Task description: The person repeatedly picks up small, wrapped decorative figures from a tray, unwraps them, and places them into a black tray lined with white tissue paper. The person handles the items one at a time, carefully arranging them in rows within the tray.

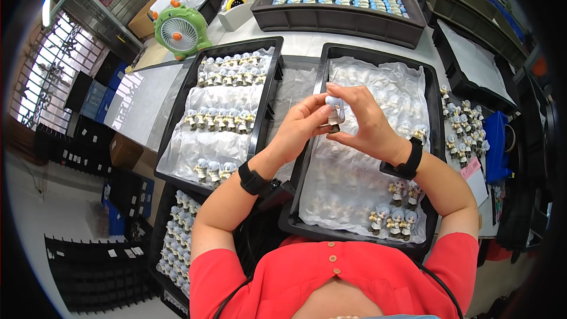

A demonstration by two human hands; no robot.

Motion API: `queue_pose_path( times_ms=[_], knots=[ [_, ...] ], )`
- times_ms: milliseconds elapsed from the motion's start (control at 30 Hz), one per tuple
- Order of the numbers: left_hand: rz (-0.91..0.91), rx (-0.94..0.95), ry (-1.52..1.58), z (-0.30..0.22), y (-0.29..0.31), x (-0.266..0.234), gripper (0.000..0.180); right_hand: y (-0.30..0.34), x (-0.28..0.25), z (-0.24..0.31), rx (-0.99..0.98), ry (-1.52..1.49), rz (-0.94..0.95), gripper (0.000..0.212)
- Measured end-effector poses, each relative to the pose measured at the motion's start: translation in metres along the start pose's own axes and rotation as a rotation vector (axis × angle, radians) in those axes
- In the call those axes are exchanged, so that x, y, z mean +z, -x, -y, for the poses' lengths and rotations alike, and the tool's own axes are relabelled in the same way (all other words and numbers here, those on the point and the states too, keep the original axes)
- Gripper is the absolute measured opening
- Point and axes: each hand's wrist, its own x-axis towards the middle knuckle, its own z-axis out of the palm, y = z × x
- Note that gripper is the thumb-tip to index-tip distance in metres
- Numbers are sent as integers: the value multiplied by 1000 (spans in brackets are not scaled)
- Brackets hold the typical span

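Note:
Between my two hands, above the right-hand black tray [437, 159], is a small figurine [335, 109] with pale blue-white hair, a white outfit and dark feet, held upright. My left hand [307, 119] pinches it from the left side. My right hand [365, 119] curves round it, with fingers over its head and the thumb near its feet. White tissue lines the tray below, and a few more figurines [395, 223] stand in its near right corner. To the left, a second black tray [273, 77] holds rows of similar figurines [220, 119] on tissue.
A large grey bin [336, 22] full of figurines stands at the back. Loose figurines [465, 124] crowd the right of the table beside a blue holder [499, 145]. A green fan [180, 31] stands at the back left. Another filled tray [177, 242] sits low at my left.

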Motion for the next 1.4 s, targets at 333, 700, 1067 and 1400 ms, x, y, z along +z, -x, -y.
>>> queue_pose_path(
  times_ms=[333, 700, 1067, 1400],
  knots=[
    [23, 246, -270, 2, 5, 7, 75, 5, 9, 1, -136, 150, 16, 82],
    [214, -2, 270, -15, 5, 6, 86, 7, 5, -5, 169, -254, 112, 78],
    [198, -68, 407, -11, 4, -1, 62, 4, -2, -6, 255, -283, 168, 76],
    [236, -13, 424, -8, 1, -6, 58, 4, -5, -8, 308, -315, 165, 76]
  ],
)
